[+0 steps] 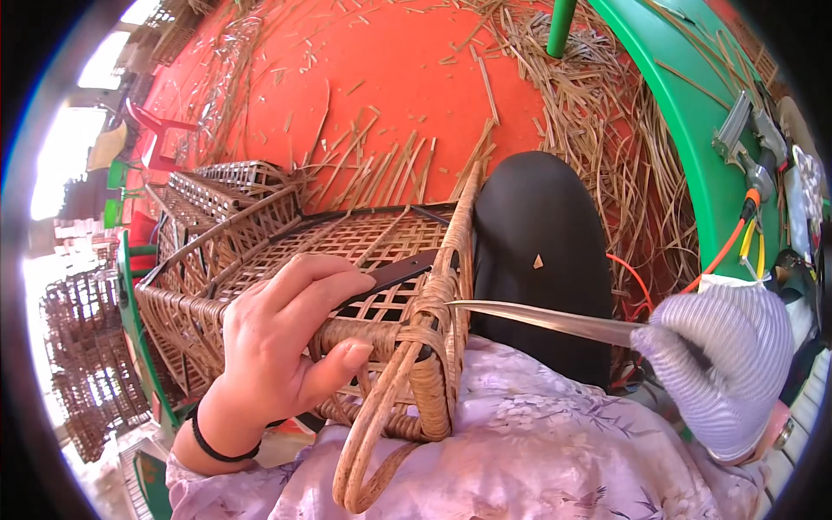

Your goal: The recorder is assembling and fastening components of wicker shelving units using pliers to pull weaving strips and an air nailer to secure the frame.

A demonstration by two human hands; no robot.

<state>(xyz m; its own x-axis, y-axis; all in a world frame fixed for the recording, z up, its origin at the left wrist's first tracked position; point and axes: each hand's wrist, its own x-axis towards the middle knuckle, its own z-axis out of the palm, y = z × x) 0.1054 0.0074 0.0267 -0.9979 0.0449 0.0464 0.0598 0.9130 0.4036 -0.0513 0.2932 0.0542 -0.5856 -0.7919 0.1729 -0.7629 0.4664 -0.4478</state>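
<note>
A woven rattan basket (321, 245) rests tilted across my lap, its bound corner toward my middle. My bare left hand (282, 334) grips its near rim, thumb on the near side. The fingertips of that hand lie on a dark flat strap (404, 270) with small holes, which runs along the inside of the rim. From the wrapped corner joint (433, 299), a flat rattan strip (546, 320) stretches right. My right hand (724, 368), in a white ribbed glove, is closed around the far end of this strip. Below the corner, a loop of cane (373, 433) hangs toward me.
Loose cane strips (598, 113) and scraps litter the red floor (373, 78). A green table edge (676, 121) curves at the right, with an air tool (756, 178) and an orange hose (724, 254). More woven pieces (91, 347) are stacked at the left.
</note>
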